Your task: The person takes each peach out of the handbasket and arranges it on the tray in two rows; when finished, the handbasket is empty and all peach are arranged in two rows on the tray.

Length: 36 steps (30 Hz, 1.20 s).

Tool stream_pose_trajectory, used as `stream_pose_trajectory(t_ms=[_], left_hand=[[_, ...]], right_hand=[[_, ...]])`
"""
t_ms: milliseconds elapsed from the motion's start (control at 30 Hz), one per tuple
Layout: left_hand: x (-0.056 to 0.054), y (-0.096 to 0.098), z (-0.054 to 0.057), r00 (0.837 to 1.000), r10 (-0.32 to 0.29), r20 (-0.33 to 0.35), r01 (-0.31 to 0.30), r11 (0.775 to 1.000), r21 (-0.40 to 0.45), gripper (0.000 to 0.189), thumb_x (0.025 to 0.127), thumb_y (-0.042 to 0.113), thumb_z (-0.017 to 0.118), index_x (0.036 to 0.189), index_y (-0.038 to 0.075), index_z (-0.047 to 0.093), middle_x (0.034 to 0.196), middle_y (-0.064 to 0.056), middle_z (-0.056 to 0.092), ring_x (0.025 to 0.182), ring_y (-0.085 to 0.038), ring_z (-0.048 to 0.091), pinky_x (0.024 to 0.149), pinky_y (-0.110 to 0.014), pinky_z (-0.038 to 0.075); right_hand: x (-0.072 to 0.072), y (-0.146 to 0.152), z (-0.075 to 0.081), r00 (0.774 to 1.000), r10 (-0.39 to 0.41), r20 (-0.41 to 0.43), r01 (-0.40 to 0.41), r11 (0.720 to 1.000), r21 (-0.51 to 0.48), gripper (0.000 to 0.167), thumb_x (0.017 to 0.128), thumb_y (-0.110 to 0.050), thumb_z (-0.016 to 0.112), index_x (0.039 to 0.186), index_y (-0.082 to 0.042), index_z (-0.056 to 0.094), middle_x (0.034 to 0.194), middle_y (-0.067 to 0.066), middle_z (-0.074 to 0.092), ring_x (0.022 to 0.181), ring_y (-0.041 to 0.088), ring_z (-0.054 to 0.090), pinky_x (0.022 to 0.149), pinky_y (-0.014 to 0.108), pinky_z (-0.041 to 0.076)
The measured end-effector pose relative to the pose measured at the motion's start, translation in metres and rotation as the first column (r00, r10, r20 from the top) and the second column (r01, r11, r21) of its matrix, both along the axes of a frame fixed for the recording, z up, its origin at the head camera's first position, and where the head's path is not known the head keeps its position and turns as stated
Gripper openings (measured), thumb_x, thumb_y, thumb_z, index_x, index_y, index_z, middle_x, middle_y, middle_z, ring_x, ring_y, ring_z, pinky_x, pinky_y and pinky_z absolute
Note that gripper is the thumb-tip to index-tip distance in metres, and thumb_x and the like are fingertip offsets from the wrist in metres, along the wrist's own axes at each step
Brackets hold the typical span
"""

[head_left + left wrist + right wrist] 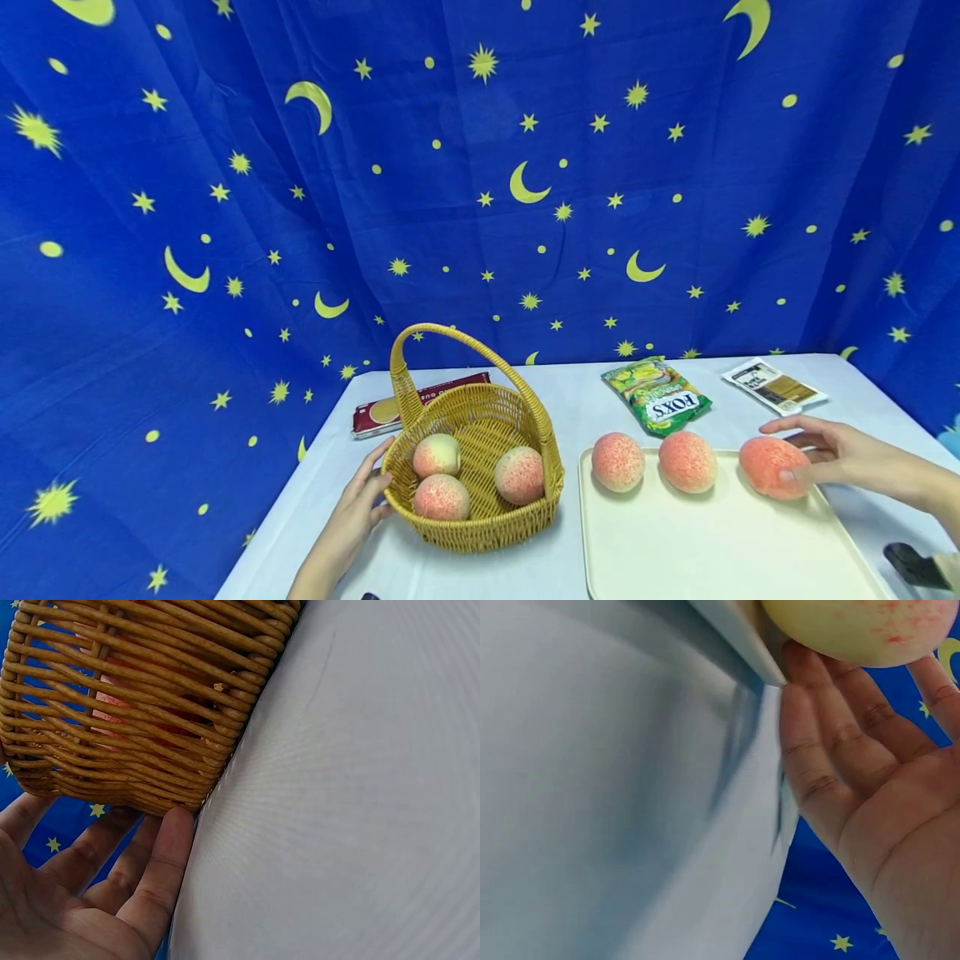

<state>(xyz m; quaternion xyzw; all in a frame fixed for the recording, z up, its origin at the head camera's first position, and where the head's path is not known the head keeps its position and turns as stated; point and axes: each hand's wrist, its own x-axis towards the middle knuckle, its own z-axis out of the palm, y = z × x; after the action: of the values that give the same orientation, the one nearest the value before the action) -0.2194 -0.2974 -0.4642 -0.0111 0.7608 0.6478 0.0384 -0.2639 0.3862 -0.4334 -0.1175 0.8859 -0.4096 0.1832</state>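
Note:
A wicker basket [480, 533] with a tall arched handle stands left of centre, holding three pink-and-cream peaches. My left hand [356, 504] rests against its left side, thumb near the rim; in the left wrist view its outstretched fingers [171, 840] touch the woven wall low down. At the far right corner of a cream tray [720, 550], my right hand [847, 457] holds a peach [767, 468] between the thumb in front and the fingers behind. Two more peaches, one at left [618, 462] and one in the middle [687, 462], sit along the tray's back edge.
Behind the basket lies a dark red biscuit packet [375, 417]. A green FOX'S bag [656, 396] and a white-and-brown sachet [775, 386] are beyond the tray. A blue curtain [480, 233] with stars and moons hangs behind the white-covered table.

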Motion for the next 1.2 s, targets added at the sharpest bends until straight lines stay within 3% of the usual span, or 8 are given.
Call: stream_pose_trajectory(t_ms=[167,233,400,467,533,767,967,1200], left_hand=[[0.0,-0.001,0.0,1.0,0.004,0.005,-0.004,1.0,-0.004,0.06,0.113,0.026,0.045,0.17,0.028,0.029,0.175,-0.023,0.026,0.155,-0.046,0.039,0.113,-0.05,0.055],[0.0,-0.001,0.0,1.0,0.002,0.005,-0.002,1.0,-0.003,0.06,0.113,0.026,0.045,0.171,0.028,0.029,0.176,-0.022,0.023,0.156,-0.047,0.037,0.114,-0.051,0.054],[0.0,-0.003,0.0,1.0,-0.005,0.012,0.005,1.0,0.008,0.062,0.113,0.026,0.046,0.172,0.027,0.027,0.18,-0.019,0.013,0.158,-0.047,0.033,0.115,-0.049,0.053],[-0.001,-0.003,0.0,1.0,-0.002,0.013,0.002,1.0,0.015,0.062,0.112,0.026,0.046,0.172,0.028,0.028,0.18,-0.019,0.013,0.157,-0.046,0.034,0.112,-0.044,0.055],[0.0,-0.003,0.0,1.0,-0.001,0.015,0.001,1.0,0.019,0.062,0.112,0.027,0.047,0.171,0.028,0.029,0.18,-0.018,0.015,0.157,-0.045,0.036,0.108,-0.039,0.057],[0.0,-0.002,0.003,1.0,0.0,0.014,-0.001,1.0,0.019,0.062,0.112,0.026,0.046,0.172,0.026,0.028,0.18,-0.018,0.015,0.155,-0.045,0.039,0.103,-0.034,0.058],[0.0,-0.002,0.003,1.0,-0.005,0.012,0.005,1.0,0.016,0.062,0.112,0.025,0.045,0.172,0.026,0.028,0.18,-0.019,0.015,0.157,-0.047,0.036,0.111,-0.044,0.056],[-0.001,-0.003,0.001,1.0,-0.002,0.004,0.002,1.0,0.025,0.061,0.112,0.025,0.046,0.171,0.025,0.03,0.179,-0.018,0.019,0.154,-0.042,0.042,0.106,-0.038,0.058]], right_hand=[[-0.005,-0.001,0.01,0.997,-0.002,-0.074,0.005,0.999,0.04,0.075,0.103,-0.025,0.071,0.154,0.015,0.033,0.147,0.043,0.052,0.119,0.039,0.07,0.091,0.056,0.063],[-0.006,-0.003,0.013,0.991,0.005,-0.133,0.001,0.999,0.049,0.073,0.103,-0.023,0.071,0.154,0.013,0.033,0.147,0.041,0.052,0.117,0.027,0.072,0.09,0.047,0.065],[-0.013,-0.013,0.018,0.957,0.042,-0.287,-0.033,0.999,0.035,0.056,0.103,-0.016,0.072,0.149,0.001,0.046,0.138,-0.012,0.061,0.107,-0.012,0.064,0.083,0.023,0.061],[-0.015,-0.02,0.023,0.95,0.046,-0.31,-0.037,0.999,0.036,0.054,0.102,-0.016,0.072,0.148,-0.002,0.048,0.134,-0.019,0.059,0.106,-0.015,0.061,0.083,0.02,0.059],[-0.017,-0.029,0.029,0.942,0.057,-0.332,-0.047,0.998,0.038,0.056,0.101,-0.017,0.074,0.149,0.0,0.048,0.132,-0.023,0.06,0.106,-0.011,0.064,0.084,0.021,0.059],[-0.023,-0.068,0.054,0.939,0.11,-0.326,-0.103,0.994,0.04,0.057,0.103,-0.023,0.072,0.15,-0.001,0.05,0.143,0.025,0.064,0.112,-0.001,0.067,0.086,0.023,0.06],[-0.034,-0.11,0.074,0.936,0.199,-0.289,-0.211,0.978,-0.008,0.055,0.103,-0.025,0.073,0.149,-0.006,0.052,0.141,0.025,0.067,0.123,0.036,0.07,0.091,0.024,0.059],[-0.05,-0.169,0.091,0.915,0.313,-0.254,-0.335,0.941,-0.048,0.053,0.102,-0.026,0.074,0.149,-0.01,0.054,0.144,0.022,0.065,0.128,0.037,0.068,0.097,0.033,0.062]])
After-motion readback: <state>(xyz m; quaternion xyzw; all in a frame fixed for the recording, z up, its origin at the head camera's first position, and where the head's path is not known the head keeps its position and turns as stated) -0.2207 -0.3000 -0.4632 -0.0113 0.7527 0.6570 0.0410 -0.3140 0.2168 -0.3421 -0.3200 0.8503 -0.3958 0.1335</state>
